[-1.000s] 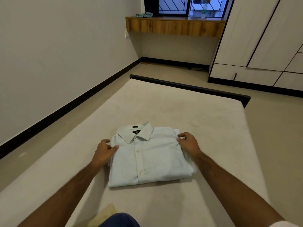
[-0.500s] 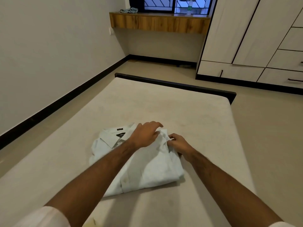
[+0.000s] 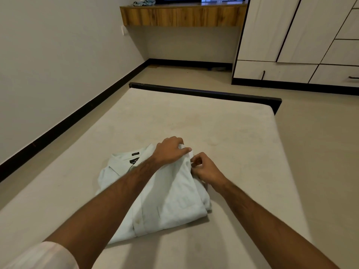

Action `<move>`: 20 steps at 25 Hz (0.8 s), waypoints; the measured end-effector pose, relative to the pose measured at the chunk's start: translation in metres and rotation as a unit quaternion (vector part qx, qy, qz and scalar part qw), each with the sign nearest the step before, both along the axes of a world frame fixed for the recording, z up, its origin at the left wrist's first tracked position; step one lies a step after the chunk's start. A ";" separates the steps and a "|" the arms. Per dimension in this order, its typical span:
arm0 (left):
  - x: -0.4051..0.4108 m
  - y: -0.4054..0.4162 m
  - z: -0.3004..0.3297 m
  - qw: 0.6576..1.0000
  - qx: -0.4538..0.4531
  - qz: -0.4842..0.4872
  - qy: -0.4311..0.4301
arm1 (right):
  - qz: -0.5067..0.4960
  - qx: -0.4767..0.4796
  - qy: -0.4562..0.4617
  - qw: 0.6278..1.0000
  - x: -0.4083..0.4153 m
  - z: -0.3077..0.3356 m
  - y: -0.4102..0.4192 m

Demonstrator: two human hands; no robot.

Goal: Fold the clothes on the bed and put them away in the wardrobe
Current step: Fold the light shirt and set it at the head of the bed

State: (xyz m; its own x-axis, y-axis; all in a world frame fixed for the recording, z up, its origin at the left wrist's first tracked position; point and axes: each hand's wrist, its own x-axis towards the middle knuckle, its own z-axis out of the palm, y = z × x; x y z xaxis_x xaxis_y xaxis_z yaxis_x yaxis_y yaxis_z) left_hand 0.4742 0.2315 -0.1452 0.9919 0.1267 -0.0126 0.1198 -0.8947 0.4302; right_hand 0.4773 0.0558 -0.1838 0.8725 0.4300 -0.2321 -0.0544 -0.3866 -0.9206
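Since half a second ago the left hand point(image 3: 171, 150) has slid further across the folded shirt point(image 3: 174, 195), its thumb and fingers now pinching the right edge. The right hand point(image 3: 206, 168) curls in beside it, gripping that same edge. The shirt lies mid-bed point(image 3: 223, 136), the wardrobe point(image 3: 303, 35) well apart beyond.

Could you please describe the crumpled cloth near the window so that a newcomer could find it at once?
Look past the bed to the wooden ledge under the window. The cloth lies at its left end, blue-green and bunched, the only fabric up there.
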 end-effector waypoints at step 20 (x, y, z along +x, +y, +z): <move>-0.075 0.038 -0.011 0.987 0.064 0.089 -0.121 | 0.034 -0.139 0.043 0.989 -0.020 -0.001 -0.002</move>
